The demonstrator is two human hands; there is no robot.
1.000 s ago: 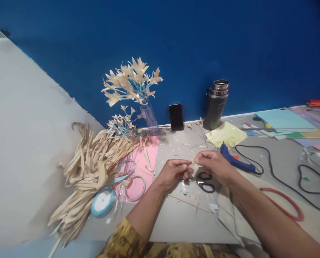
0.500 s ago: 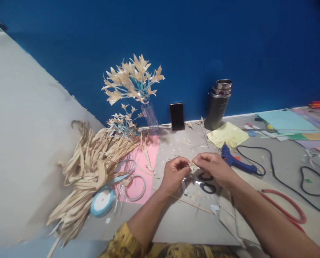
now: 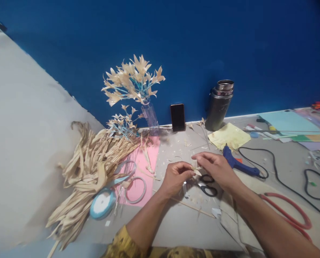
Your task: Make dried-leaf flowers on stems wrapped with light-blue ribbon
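Note:
My left hand (image 3: 177, 176) pinches a small pale flower of dried corn husk (image 3: 197, 172) between thumb and fingertips. My right hand (image 3: 216, 165) meets it from the other side, its thumb and fingers bent over the upper petals. Just below the hands lies a pair of scissors with black handles (image 3: 208, 190), its blades partly hidden by my left hand. A thin straw-coloured stick (image 3: 194, 208) rests on the table nearer to me. Right of my right hand is a blue glue gun (image 3: 239, 165).
A heap of dried corn husks (image 3: 87, 179) and a blue ribbon spool (image 3: 103, 203) lie left, beside pink paper (image 3: 138, 197). Husk flowers stand in a clear bottle (image 3: 150, 116). Along the wall are a phone (image 3: 177, 117) and a flask (image 3: 219, 107). Red-handled pliers or shears (image 3: 289, 209) lie right.
My right hand's fingers have lifted and spread a little over the husk flower. More of its petals now show beside my left fingertips. The view has shifted slightly.

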